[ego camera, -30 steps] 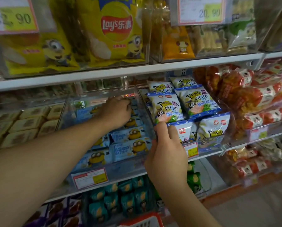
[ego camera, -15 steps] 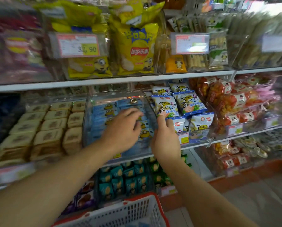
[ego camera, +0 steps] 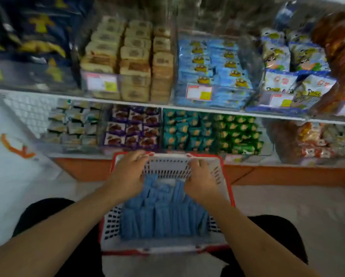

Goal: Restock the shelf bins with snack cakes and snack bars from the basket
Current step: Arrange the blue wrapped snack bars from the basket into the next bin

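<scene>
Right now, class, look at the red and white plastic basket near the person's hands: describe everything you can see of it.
The red-rimmed white plastic basket sits low in front of the shelves, between the person's legs. Its walls are white lattice with slotted holes; the rim is red. It stands upright and holds rows of light blue snack packets standing on edge. The left hand and right hand reach into its far end, fingers curled near the far wall above the packets; what they grip is unclear.
</scene>
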Tool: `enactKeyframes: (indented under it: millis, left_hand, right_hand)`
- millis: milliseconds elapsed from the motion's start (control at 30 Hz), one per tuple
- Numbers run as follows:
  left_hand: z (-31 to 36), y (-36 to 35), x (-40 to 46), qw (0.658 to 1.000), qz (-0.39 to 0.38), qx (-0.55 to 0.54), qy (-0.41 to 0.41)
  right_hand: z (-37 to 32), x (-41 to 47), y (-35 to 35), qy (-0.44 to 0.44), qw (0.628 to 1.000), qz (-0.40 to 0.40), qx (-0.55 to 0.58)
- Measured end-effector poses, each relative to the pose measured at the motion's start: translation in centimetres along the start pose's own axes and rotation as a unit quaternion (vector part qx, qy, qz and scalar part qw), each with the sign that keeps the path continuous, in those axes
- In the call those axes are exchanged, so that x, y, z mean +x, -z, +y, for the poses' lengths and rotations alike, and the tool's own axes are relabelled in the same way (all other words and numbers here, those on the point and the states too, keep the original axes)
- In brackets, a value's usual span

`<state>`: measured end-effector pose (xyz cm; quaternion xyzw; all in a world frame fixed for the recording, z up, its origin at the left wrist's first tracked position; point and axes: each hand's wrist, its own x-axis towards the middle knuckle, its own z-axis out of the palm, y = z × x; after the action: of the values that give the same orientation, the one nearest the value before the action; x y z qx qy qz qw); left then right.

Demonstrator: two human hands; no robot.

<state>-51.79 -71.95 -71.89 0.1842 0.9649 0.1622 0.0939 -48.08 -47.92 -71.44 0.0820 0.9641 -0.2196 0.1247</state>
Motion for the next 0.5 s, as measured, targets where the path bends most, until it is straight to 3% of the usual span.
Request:
enactKeyframes:
  millis: [167, 233, 300, 500]
  left_hand:
    - [-6.6, -6.6, -2.2, 0.978, -0.098, -0.04, 0.181]
    - [-7.7, -8.4, -2.3, 0.965, -0.113, -0.098, 0.215]
    - [-7.9, -9.1, -2.2, 0.966, -0.118, -0.078, 0.217]
    - [-7.6, -8.8, -1.6, 0.96, -0.157, -0.06, 0.225]
  right_hand:
    - [-0.2, 0.7, -10.4, -0.02, 0.975, -0.216, -0.038]
    - [-0.2, 1.4, -13.6, -0.028, 0.961, -0.268, -0.058]
    - [-0.1, 1.6, -16.1, -0.026, 0.947, -0.307, -0.09]
    - [0.2, 0.3, -19.0, -0.033, 0.954, -0.245, -0.172]
